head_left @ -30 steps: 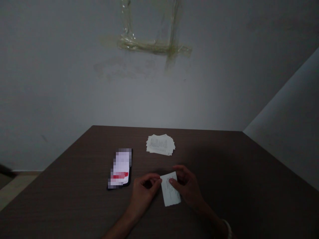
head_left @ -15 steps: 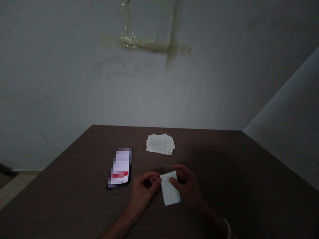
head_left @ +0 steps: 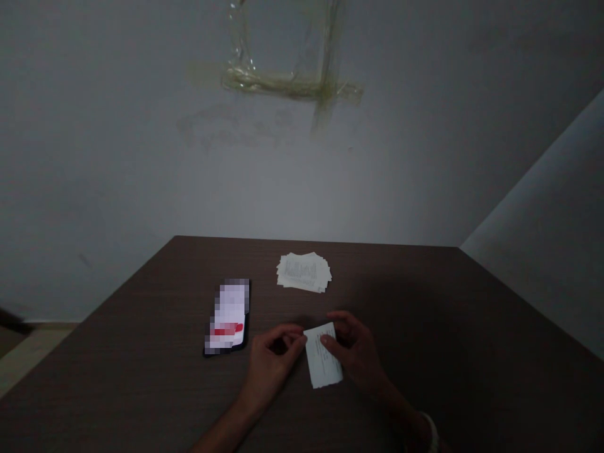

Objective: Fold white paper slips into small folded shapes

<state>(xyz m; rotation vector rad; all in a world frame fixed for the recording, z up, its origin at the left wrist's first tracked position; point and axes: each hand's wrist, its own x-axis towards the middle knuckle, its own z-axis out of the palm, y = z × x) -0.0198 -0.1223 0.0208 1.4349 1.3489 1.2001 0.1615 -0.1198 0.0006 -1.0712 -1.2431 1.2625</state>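
A small white printed card [head_left: 321, 362] is held just above the dark wooden table [head_left: 472, 340], near its middle front. My left hand [head_left: 272, 362] pinches the card's upper left corner with thumb and forefinger. My right hand [head_left: 357, 354] grips its right edge, thumb on the printed face and fingers curled behind. A loose stack of similar printed cards [head_left: 304, 272] lies farther back on the table, apart from both hands.
A phone [head_left: 228, 316] with a lit screen lies face up to the left of my left hand. Behind the table rises a grey wall with old strips of tape [head_left: 292, 85]. At the far left, floor shows beyond the table's edge.
Both hands and the card have stayed almost still; the card has shifted very slightly upward in the picture.
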